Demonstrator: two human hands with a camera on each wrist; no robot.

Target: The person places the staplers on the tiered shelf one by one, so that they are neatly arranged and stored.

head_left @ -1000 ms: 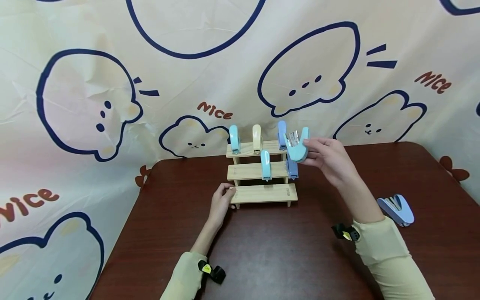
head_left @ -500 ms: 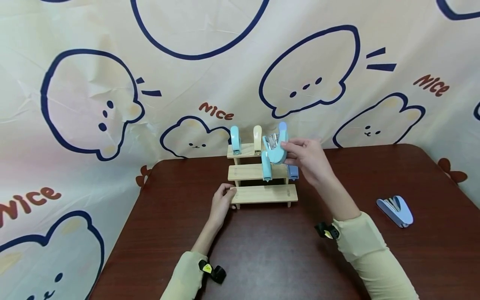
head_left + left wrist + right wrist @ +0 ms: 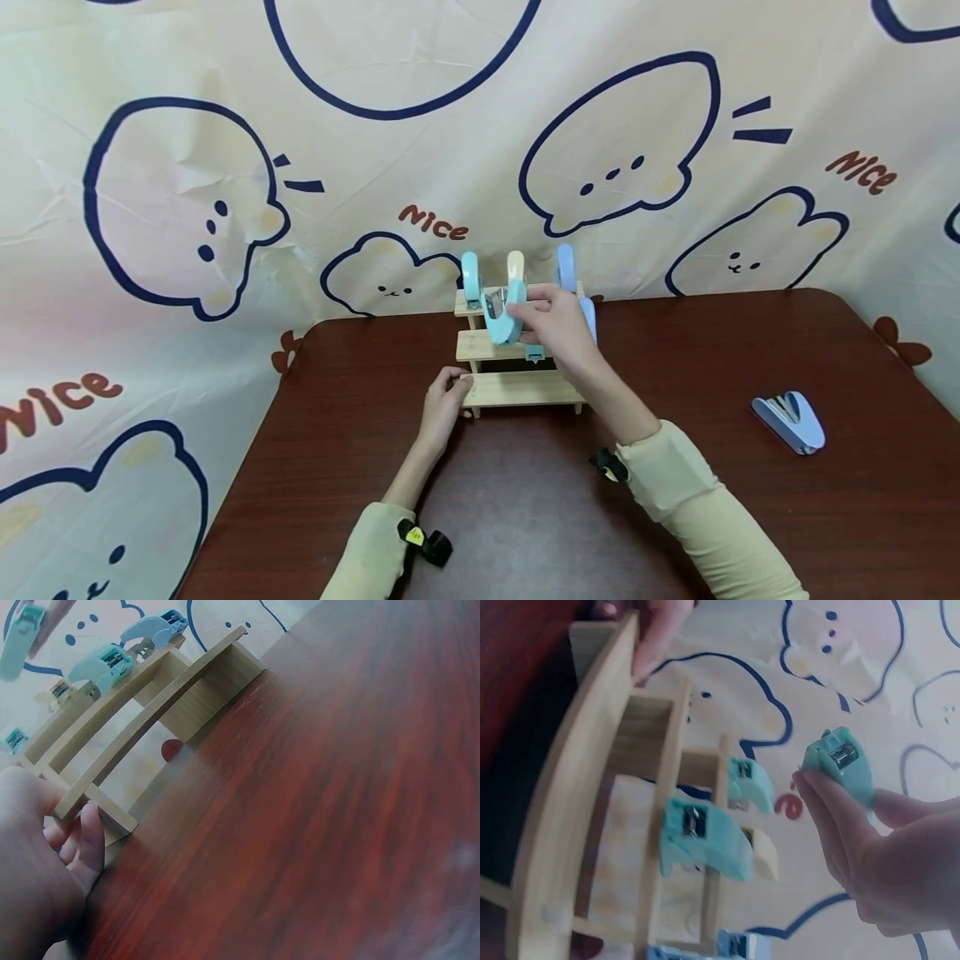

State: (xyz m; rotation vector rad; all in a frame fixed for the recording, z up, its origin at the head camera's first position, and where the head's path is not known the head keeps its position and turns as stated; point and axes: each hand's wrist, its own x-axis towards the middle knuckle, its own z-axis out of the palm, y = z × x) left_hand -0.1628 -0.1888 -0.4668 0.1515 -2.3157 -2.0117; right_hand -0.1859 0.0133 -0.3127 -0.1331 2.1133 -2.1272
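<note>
My left hand (image 3: 442, 407) pinches the left end of the lowest step of a three-step wooden rack (image 3: 528, 389); in the left wrist view the thumb and fingers meet around the board's corner. Between thumb and fingers, my right hand (image 3: 561, 327) holds a teal stapler (image 3: 847, 766) in front of the rack's upper left part, apart from it in the right wrist view. On the top step stand a teal stapler (image 3: 471, 279), a cream stapler (image 3: 515, 267) and a blue stapler (image 3: 566, 268). The middle step bears another teal stapler (image 3: 705, 840) and a blue one (image 3: 589, 312), both partly hidden by my right hand.
A blue stapler (image 3: 791, 422) lies on the dark wooden table (image 3: 750, 508) to the right of the rack. Behind the table hangs a pale cloth (image 3: 420, 167) printed with cartoon outlines. A black strap with a camera (image 3: 426, 543) sits at each wrist.
My right hand has carried the teal stapler leftward across the rack, from the right end to the upper left, and slightly lower. My left hand keeps its hold on the rack.
</note>
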